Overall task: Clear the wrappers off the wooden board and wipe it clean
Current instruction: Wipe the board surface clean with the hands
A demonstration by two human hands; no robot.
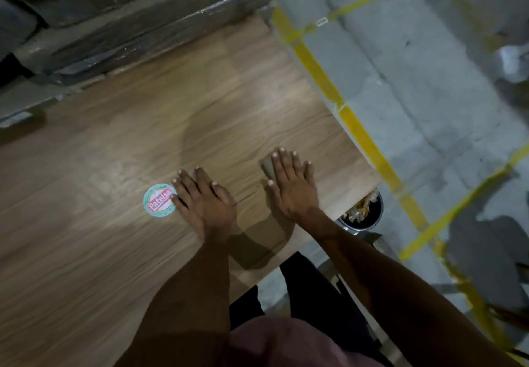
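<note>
The wooden board (120,137) fills the left and middle of the view. My left hand (204,199) lies flat on it with straight fingers, its fingertips touching a round teal and red sticker (158,201) stuck to the wood. My right hand (292,183) presses flat on a small grey-brown cloth (267,167), near the board's right edge. Only a corner of the cloth shows past my fingers. No wrappers lie on the board's surface.
A dark bin (369,217) holding crumpled golden wrappers stands on the floor just below the board's right edge. Grey wrapped bundles (128,22) are stacked behind the board. Yellow tape lines (357,131) cross the concrete floor on the right.
</note>
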